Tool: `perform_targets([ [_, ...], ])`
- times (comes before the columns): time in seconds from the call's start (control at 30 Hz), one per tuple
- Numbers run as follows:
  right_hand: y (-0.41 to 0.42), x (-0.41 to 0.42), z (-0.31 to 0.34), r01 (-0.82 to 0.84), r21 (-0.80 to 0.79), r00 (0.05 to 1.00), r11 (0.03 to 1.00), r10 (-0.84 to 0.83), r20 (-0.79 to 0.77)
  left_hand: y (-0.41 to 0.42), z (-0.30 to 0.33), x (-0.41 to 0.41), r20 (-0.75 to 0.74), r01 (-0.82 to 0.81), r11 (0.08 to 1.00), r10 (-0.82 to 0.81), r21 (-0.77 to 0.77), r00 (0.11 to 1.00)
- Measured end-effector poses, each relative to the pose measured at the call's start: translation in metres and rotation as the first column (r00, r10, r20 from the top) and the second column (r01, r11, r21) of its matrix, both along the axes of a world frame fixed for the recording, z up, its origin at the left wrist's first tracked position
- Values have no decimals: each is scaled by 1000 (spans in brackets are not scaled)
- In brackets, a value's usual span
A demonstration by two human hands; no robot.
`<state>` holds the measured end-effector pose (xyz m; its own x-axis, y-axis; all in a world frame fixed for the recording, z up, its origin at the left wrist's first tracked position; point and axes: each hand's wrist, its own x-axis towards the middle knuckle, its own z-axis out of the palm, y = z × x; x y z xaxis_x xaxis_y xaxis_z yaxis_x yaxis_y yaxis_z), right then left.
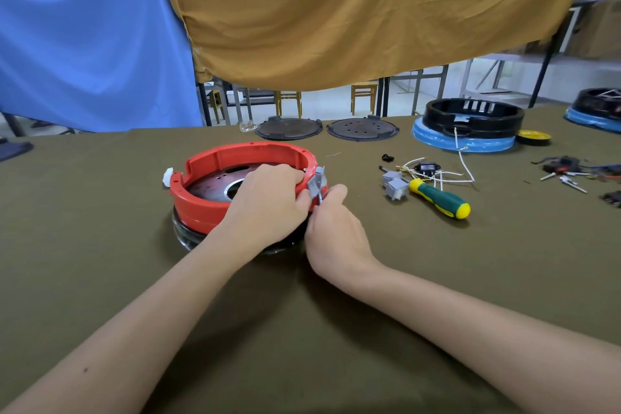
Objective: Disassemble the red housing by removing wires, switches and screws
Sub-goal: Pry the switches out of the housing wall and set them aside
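Blue drape (84, 44) and ochre drape (336, 10) hang above wooden stools (363, 94)

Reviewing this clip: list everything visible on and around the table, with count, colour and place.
red housing: 1, red, centre-left of table, on a clear base
grey switches on the housing: 2, grey, at its right rim
loose grey switches: 2, grey, right of the housing
screwdriver: 1, green and yellow handle, beside the loose switches
white wires: a tangle, white, behind the screwdriver
round plates: 2, dark, far table edge
black housing: 1, black on a blue base, far right
tape roll: 1, yellow and black, beside the black housing
left hand: on the housing rim
right hand: pinching at the switches
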<state>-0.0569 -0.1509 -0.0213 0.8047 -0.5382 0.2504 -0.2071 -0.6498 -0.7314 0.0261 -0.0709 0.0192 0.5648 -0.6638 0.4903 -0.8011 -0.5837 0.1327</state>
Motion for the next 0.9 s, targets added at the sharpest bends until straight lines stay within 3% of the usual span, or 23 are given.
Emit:
perform_targets([
  [0.17, -3, 1, 1, -28, 12, 1000, 1000, 28, 0, 2, 4, -2, -71, -3, 1000, 2, -16, 997],
  [0.3, -18, 0, 5, -64, -77, 996, 995, 59, -67, 6, 8, 0, -140, 14, 999, -19, -35, 990],
  [0.53, -55, 2, 24, -150, -60, 979, 987, 140, -147, 8, 7, 0, -140, 26, 1000, -28, -14, 990],
  [0.67, -61, -3, 29, -222, -237, 967, 946, 182, -179, 8, 7, 1, -149, 41, 999, -43, -15, 988],
  [0.8, -45, -5, 24, -178, -429, 976, 885, 102, -193, 7, 6, -1, -119, 28, 999, -31, -25, 992],
  [0.83, -36, -4, 18, -149, -393, 982, 907, 90, -165, 6, 5, -2, -100, 16, 999, -19, -28, 995],
  [0.9, -21, 1, 10, -98, -166, 992, 981, 84, -94, 3, 2, -4, -58, -12, 1000, 11, -25, 998],
])
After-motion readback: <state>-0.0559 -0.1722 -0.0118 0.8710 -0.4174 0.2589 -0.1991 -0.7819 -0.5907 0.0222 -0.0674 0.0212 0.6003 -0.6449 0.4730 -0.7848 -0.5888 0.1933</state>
